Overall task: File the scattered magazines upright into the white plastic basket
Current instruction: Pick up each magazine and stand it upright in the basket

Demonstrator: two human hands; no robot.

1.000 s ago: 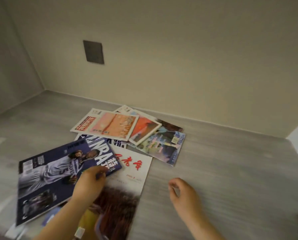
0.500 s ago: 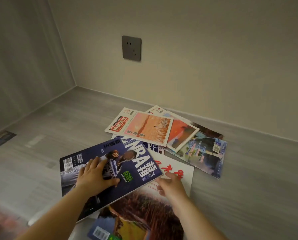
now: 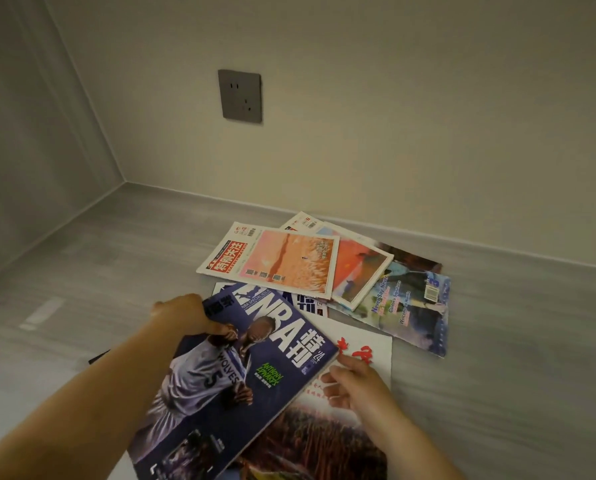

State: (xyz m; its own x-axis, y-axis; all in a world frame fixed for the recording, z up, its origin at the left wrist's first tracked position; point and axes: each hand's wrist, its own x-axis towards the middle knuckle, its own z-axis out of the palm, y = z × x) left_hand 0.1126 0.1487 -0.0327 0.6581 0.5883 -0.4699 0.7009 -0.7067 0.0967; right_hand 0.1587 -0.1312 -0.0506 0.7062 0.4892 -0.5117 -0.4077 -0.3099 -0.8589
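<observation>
Head-camera view: the left hand (image 3: 182, 311) has its fingers clamped on the far left corner of the glossy dark-blue basketball magazine (image 3: 234, 379), thumb side hidden under the cover. The right hand (image 3: 355, 386) has its fingers (image 3: 350, 362) loosely curled, tips touching that magazine's right edge but not closed on anything. The magazine is tilted up off the pile, over the white-and-brown magazine with red characters (image 3: 355, 355). Beyond lie the pink-covered magazine with a red masthead (image 3: 282, 259), an orange-pictured one (image 3: 362, 268) and a pale blue English-titled one (image 3: 407, 306), all overlapping flat on the grey wood-grain floor (image 3: 514, 341). The white plastic basket is out of view.

A one-corner pinch on a slick, limp cover could let it sag, fan open or slip; dragging it may shift the magazine beneath.

Half a second ago the left palm lay flat on the cover and the magazine rested lower; now it is turned, raised and gripped at the corner.
</observation>
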